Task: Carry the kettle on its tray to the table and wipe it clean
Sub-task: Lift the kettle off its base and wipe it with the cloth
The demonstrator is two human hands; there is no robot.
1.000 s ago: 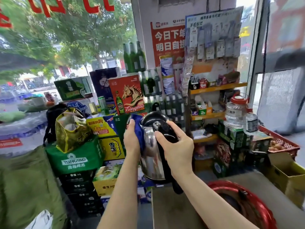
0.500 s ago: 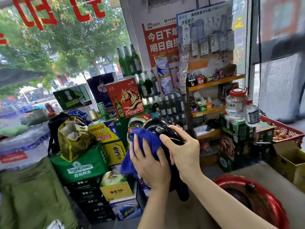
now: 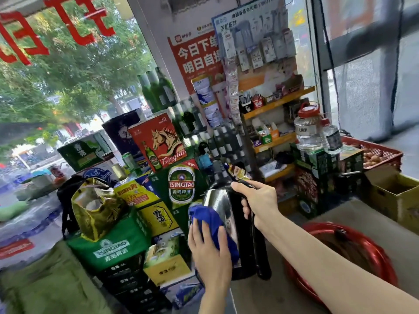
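Note:
A stainless-steel kettle (image 3: 221, 203) with a black lid, handle and base stands upright at the near left corner of the grey table (image 3: 374, 225). My right hand (image 3: 258, 203) grips its black handle near the top. My left hand (image 3: 209, 252) presses a blue cloth (image 3: 212, 219) against the kettle's lower left side. The red round tray (image 3: 371, 250) lies on the table to the right, partly hidden behind my right forearm.
Stacked beer cartons (image 3: 181, 184) and a green Tsingtao bag (image 3: 108, 245) crowd the floor left of the table. A shelf rack (image 3: 272, 123) with bottles stands behind. A water jug (image 3: 308, 130), red crate (image 3: 383, 152) and cardboard box (image 3: 394, 196) sit to the right.
My left hand has slid the blue cloth from the kettle's lid down to its lower side. The kettle has come down from the air onto the table and stands upright.

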